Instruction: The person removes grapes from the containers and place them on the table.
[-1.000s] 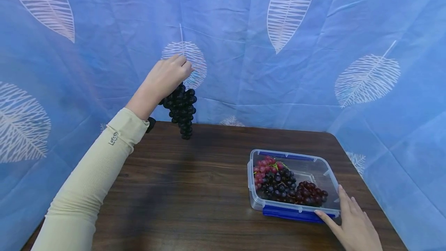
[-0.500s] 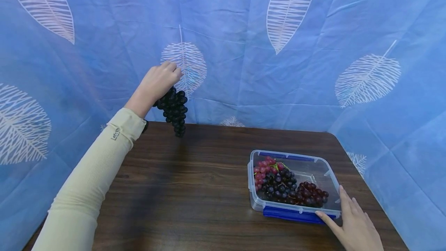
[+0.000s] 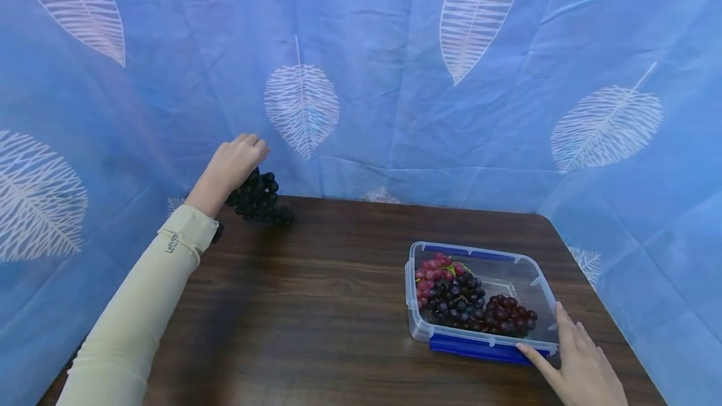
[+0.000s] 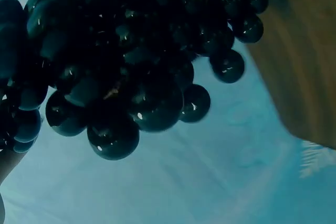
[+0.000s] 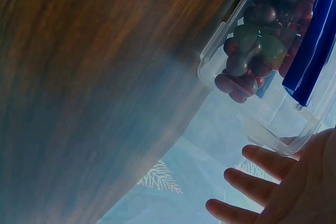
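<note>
My left hand (image 3: 239,158) grips the top of a bunch of black grapes (image 3: 255,196) at the back left of the table. The bunch's lower tip lies bent to the right, down at the tabletop. Dark glossy grapes (image 4: 136,72) fill much of the left wrist view, where the fingers are mostly hidden. At the right, my right hand (image 3: 583,362) rests with extended fingers against the near right corner of a clear plastic box (image 3: 417,324) with blue clips. Inside are red grapes (image 3: 431,274), black grapes (image 3: 457,296) and dark red grapes (image 3: 504,315).
The dark wooden table (image 3: 316,306) has a rounded back right corner. A blue curtain (image 3: 383,80) with white leaf prints hangs right behind it and along both sides. The box's right part shows its bare floor.
My left hand has moved left and down with the black grapes, from hanging in the air to where their tip bends at the tabletop. The right hand stays at the box.
</note>
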A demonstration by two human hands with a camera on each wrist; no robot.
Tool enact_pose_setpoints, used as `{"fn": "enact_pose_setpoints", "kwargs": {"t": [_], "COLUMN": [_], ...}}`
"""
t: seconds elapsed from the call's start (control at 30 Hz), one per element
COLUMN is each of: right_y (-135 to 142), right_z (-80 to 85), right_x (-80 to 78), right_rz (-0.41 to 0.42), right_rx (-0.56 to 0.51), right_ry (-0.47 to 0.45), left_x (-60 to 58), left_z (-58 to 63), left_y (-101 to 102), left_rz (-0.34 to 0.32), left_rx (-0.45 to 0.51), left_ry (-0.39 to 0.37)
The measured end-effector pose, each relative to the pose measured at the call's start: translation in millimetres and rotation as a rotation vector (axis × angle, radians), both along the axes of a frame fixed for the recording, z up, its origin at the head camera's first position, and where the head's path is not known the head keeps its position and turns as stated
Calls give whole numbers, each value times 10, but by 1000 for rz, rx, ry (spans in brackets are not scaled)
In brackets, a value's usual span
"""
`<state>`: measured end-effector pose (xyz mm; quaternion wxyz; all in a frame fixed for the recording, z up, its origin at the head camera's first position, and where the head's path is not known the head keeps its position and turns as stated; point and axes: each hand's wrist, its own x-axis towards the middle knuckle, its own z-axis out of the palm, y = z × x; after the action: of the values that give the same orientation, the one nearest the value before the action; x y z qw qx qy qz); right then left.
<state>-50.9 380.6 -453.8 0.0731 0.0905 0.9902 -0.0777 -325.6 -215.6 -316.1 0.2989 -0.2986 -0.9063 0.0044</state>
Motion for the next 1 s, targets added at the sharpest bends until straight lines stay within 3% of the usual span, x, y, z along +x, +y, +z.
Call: {"fn": "enact_pose_setpoints", "kwargs": {"t": [0.2,0.43,0.67,0.83,1.0], "right_y": [-14,-37,-9,12,20], "right_z": [6,27,-23,-50,-48], "right_x": [-8,-17,-40,-51,-62], "right_rz": [-6,-9,-7,-6,-9], "right_rx": [1,2,7,2,1], "right_ry": [-24,-41,-8,-6,-17], "left_x": [189,453,614,763,883], "left_z": [-304,-570,-958,-1183,-1316], "left_y": [-235,-336,-407,-459,-499], "left_rz": [30,-6,-61,-43,12], "left_rx": [8,44,79,94,134], "left_ry": [-34,9,91,59,39]}}
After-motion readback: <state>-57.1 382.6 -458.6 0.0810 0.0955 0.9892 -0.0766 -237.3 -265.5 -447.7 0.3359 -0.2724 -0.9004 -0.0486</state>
